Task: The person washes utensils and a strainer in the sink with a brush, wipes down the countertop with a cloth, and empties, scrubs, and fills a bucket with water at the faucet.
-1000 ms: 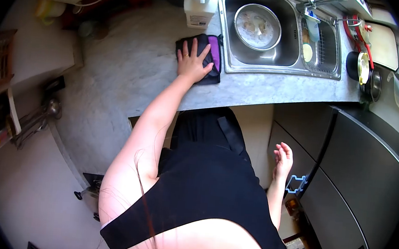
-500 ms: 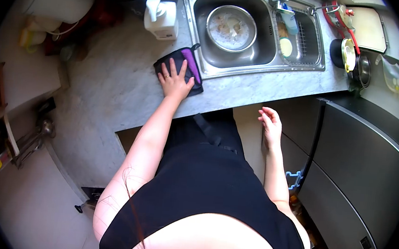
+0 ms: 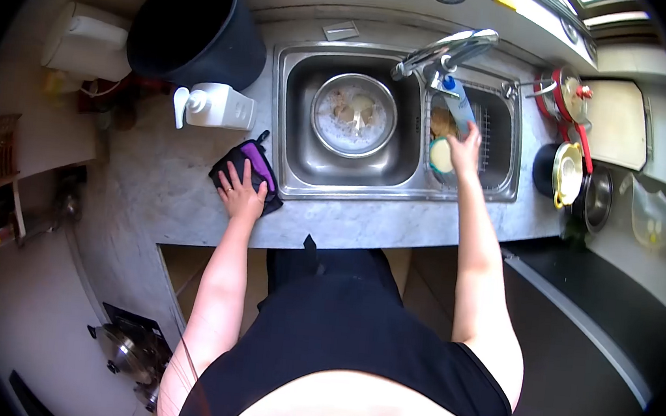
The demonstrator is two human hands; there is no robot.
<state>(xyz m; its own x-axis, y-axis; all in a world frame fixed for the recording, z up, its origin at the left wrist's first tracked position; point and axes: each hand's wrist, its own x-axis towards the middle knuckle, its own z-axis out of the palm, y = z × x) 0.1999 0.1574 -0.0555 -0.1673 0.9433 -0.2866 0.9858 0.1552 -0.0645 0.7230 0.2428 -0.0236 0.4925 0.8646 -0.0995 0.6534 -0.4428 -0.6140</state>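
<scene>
Along the counter (image 3: 331, 232), just left of the sink (image 3: 350, 194), we note the left hand (image 3: 241, 194) palm down, fingers spread apart, a ring on one. Its forearm runs nearly straight out from the body. Beneath the palm lies a folded cloth (image 3: 259, 163), black with a purple band, a small loop at its upper corner; it sits askew near the sink rim.

We find the right arm stretched farther forward, its hand (image 3: 465, 150) over the right basin (image 3: 499, 161). Thumb and fingers stand apart beside a pale blue bottle (image 3: 458, 102), which leans in that basin; we cannot tell whether they grip it. Close by the thumb: a pale, round object (image 3: 440, 155) with a greenish edge. In the left basin we log a round metal bowl (image 3: 351, 155) of cloudy, foamy liquid.
</scene>
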